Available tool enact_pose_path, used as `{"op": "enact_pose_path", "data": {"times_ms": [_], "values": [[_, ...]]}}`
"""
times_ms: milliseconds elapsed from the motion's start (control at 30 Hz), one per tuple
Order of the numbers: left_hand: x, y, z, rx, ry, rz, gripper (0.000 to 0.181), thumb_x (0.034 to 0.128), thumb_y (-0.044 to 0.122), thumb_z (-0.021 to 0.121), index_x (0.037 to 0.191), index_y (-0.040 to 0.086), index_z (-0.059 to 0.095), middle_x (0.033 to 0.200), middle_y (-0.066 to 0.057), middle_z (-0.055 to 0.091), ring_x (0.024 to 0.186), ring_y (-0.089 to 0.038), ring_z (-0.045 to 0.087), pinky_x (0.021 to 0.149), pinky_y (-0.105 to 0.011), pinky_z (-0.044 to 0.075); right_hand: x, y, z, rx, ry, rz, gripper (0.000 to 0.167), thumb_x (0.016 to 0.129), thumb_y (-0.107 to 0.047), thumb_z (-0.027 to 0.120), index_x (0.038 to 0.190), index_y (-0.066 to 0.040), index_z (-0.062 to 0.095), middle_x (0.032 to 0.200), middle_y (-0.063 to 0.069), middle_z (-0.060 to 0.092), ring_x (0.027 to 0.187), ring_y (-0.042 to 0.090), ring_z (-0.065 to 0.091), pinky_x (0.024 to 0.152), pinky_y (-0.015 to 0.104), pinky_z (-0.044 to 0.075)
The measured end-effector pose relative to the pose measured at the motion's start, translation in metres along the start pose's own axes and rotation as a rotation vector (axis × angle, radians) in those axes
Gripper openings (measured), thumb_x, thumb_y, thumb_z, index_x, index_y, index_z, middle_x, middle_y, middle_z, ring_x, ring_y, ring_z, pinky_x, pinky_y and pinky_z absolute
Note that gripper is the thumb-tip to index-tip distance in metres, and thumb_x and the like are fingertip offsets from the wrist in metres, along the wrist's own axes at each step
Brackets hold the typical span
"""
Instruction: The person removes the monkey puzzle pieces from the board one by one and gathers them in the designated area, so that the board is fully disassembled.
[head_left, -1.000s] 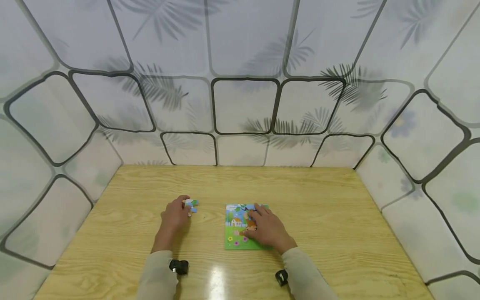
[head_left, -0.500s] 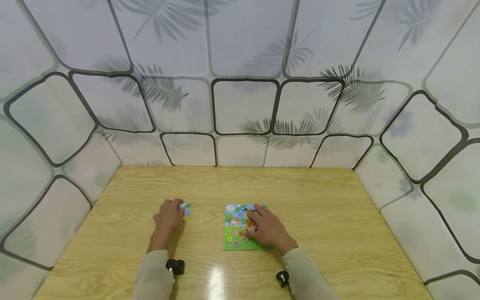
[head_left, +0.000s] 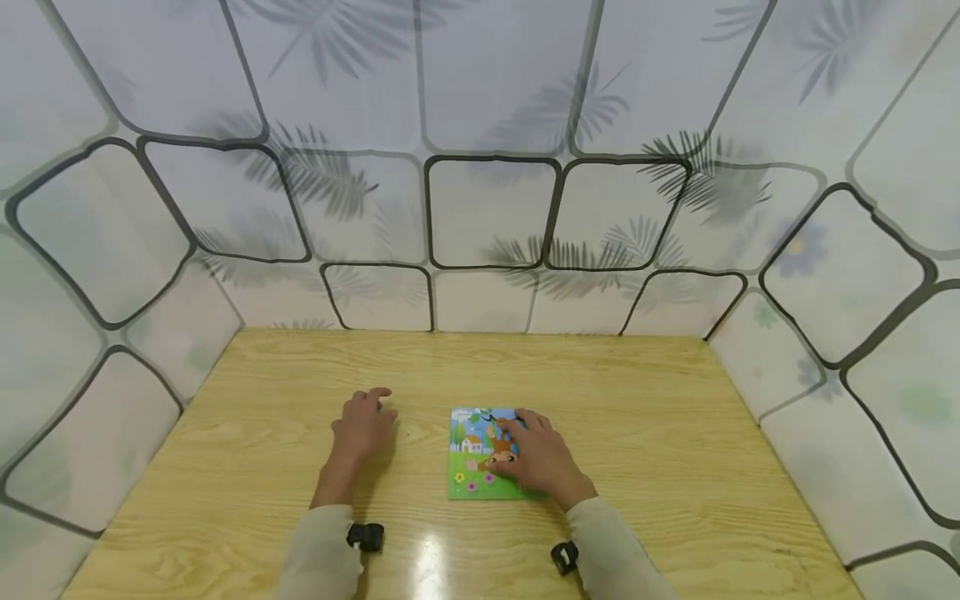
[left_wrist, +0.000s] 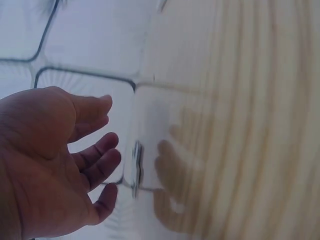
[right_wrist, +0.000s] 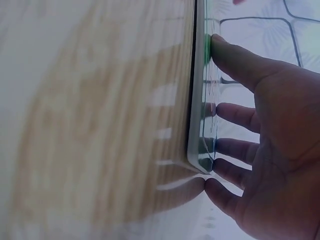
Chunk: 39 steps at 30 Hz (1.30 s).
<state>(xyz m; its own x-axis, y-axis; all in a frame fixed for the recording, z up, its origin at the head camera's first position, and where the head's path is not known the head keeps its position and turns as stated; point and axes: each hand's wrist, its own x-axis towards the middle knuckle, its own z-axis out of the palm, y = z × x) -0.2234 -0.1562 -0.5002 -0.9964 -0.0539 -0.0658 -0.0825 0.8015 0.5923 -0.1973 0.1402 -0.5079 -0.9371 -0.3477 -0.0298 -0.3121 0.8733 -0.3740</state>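
My left hand point(head_left: 365, 425) hovers over the left part of the table. In the left wrist view its fingers are loosely bent and hold nothing. A puzzle piece point(left_wrist: 138, 167), seen edge-on there, lies on the table just beyond the fingertips. From the head only a speck of colour shows between thumb and forefinger; the hand covers the rest. A picture puzzle board point(head_left: 472, 458) with a house, flowers and a monkey lies flat at the middle. My right hand point(head_left: 543, 458) rests on its right side, fingers spread, with thumb and fingertips touching the surface in the right wrist view.
The wooden table point(head_left: 660, 417) is bounded by a patterned cloth wall point(head_left: 487, 217) at the back and on both sides. Black straps point(head_left: 366, 537) sit on both wrists. A bright reflection lies on the tabletop near the front.
My left hand shifted left with the puzzle piece, then came back right and spread its fingers off it. The right hand stays on the board, barely moved.
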Motion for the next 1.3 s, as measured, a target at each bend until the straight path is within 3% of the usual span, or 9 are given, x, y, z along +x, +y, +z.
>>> {"op": "enact_pose_path", "data": {"times_ms": [167,333,533,633,833,1067,1300], "values": [[-0.004,0.027,0.018,-0.035,-0.017,0.082,0.042,0.0959,0.028,0.058,0.133,0.009,0.053,0.124,-0.017,0.055,0.119,-0.04,0.048,0.088,-0.061,0.043,0.0,0.0,0.001,0.004,0.005,-0.002,0.066,0.082,-0.053,0.07,0.134,-0.016,0.055,0.147,0.015,0.042,0.135,0.04,0.039,0.102,0.06,0.038],[-0.01,0.048,0.037,0.001,-0.022,0.13,0.038,0.0934,0.031,0.062,0.127,0.013,0.058,0.121,-0.012,0.058,0.116,-0.035,0.051,0.087,-0.059,0.043,-0.002,0.001,0.001,-0.013,0.006,-0.014,0.064,0.084,-0.05,0.069,0.137,-0.016,0.054,0.147,0.016,0.041,0.135,0.041,0.038,0.105,0.06,0.037],[-0.015,0.067,0.056,0.057,-0.053,0.182,0.035,0.0919,0.033,0.064,0.122,0.014,0.062,0.12,-0.012,0.057,0.115,-0.034,0.05,0.088,-0.06,0.042,-0.003,0.003,0.002,-0.023,0.013,-0.01,0.063,0.085,-0.047,0.069,0.138,-0.018,0.053,0.147,0.017,0.041,0.134,0.041,0.04,0.104,0.058,0.038],[-0.016,0.074,0.063,0.069,-0.071,0.199,0.035,0.0913,0.034,0.065,0.119,0.014,0.063,0.118,-0.012,0.057,0.114,-0.032,0.05,0.088,-0.06,0.041,-0.003,0.005,0.001,-0.02,0.017,-0.008,0.066,0.085,-0.048,0.069,0.137,-0.012,0.053,0.146,0.016,0.042,0.133,0.04,0.041,0.105,0.056,0.039],[-0.016,0.085,0.074,0.103,-0.097,0.195,0.035,0.0897,0.035,0.066,0.117,0.013,0.065,0.113,-0.011,0.055,0.108,-0.031,0.047,0.087,-0.058,0.038,-0.004,0.007,-0.002,-0.028,0.029,-0.018,0.072,0.083,-0.05,0.071,0.135,-0.003,0.053,0.144,0.017,0.045,0.13,0.039,0.045,0.105,0.053,0.04],[-0.015,0.094,0.084,0.159,-0.057,0.152,0.038,0.0864,0.042,0.07,0.111,0.013,0.064,0.114,-0.012,0.052,0.109,-0.031,0.044,0.09,-0.058,0.034,-0.006,0.005,-0.003,-0.029,0.028,0.003,0.073,0.083,-0.052,0.07,0.136,-0.004,0.052,0.145,0.015,0.045,0.131,0.038,0.044,0.105,0.053,0.039],[-0.015,0.102,0.084,0.179,-0.068,0.104,0.041,0.0845,0.04,0.073,0.109,0.01,0.062,0.113,-0.013,0.055,0.108,-0.031,0.047,0.092,-0.057,0.035,-0.005,0.006,-0.002,-0.03,0.031,0.005,0.072,0.083,-0.051,0.07,0.136,-0.005,0.053,0.145,0.013,0.046,0.131,0.037,0.044,0.105,0.053,0.04]]}}
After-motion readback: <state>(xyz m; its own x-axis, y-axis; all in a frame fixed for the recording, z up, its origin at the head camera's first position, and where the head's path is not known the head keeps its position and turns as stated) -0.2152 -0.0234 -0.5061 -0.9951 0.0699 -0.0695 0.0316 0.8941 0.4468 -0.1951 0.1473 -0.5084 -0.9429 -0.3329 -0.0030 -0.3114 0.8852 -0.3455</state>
